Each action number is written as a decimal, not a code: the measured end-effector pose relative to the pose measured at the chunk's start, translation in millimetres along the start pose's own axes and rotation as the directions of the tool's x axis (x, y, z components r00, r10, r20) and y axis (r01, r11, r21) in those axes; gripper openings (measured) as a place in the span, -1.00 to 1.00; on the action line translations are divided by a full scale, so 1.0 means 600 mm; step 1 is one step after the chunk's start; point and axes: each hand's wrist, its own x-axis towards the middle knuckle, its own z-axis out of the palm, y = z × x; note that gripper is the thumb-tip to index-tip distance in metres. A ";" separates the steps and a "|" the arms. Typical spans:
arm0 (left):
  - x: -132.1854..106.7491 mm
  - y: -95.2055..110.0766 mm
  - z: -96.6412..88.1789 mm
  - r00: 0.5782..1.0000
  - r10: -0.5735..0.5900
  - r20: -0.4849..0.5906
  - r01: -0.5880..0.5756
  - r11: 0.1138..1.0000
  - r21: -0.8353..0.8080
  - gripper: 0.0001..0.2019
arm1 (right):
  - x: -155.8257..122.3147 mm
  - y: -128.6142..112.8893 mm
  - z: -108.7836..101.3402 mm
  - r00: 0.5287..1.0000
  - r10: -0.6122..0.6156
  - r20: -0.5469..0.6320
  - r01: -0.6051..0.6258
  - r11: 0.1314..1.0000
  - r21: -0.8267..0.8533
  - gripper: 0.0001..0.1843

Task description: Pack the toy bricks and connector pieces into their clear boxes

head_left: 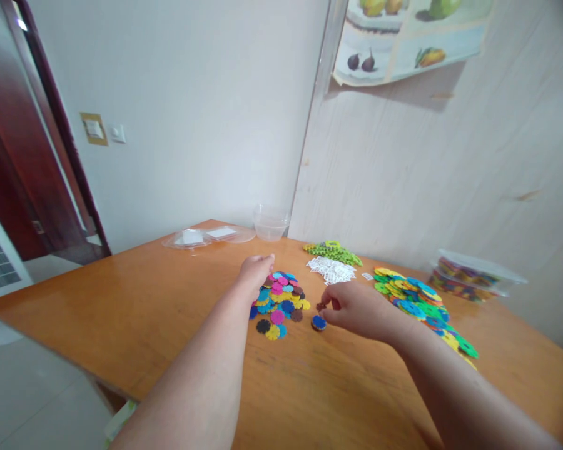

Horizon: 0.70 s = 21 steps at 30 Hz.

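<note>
My left hand (257, 273) is at the far left edge of a pile of small notched plastic discs (278, 297) in pink, blue, yellow, brown and black. Its fingers are mostly hidden behind the back of the hand, so their hold is unclear. To the right of the pile, my right hand (349, 307) has thumb and forefinger bent together around a small brown disc (320, 307). Just below these fingertips, a short stack of discs with a blue one on top (318, 322) rests on the wooden table (281, 387).
Green pieces (333, 252) and white flat pieces (331, 270) lie behind my right hand. Larger coloured discs (422, 301) spread to the right, near a filled clear box (473, 278). A clear tub (271, 223) and clear lids (209, 235) stand by the wall.
</note>
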 end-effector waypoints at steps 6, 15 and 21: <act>0.002 -0.002 0.000 1.000 -0.005 0.003 0.005 1.000 -0.015 -0.73 | 0.001 -0.005 0.018 0.996 -0.029 0.080 0.034 0.998 -0.056 -0.71; 0.001 -0.001 -0.001 1.000 0.006 0.000 -0.006 1.000 0.008 -0.72 | -0.007 -0.033 0.032 0.995 -0.104 0.002 0.104 0.994 0.028 -0.76; -0.003 0.001 0.001 1.000 0.000 0.004 0.000 1.000 -0.027 -0.73 | -0.013 -0.089 0.087 0.963 -0.259 -0.069 0.261 0.965 0.021 -0.81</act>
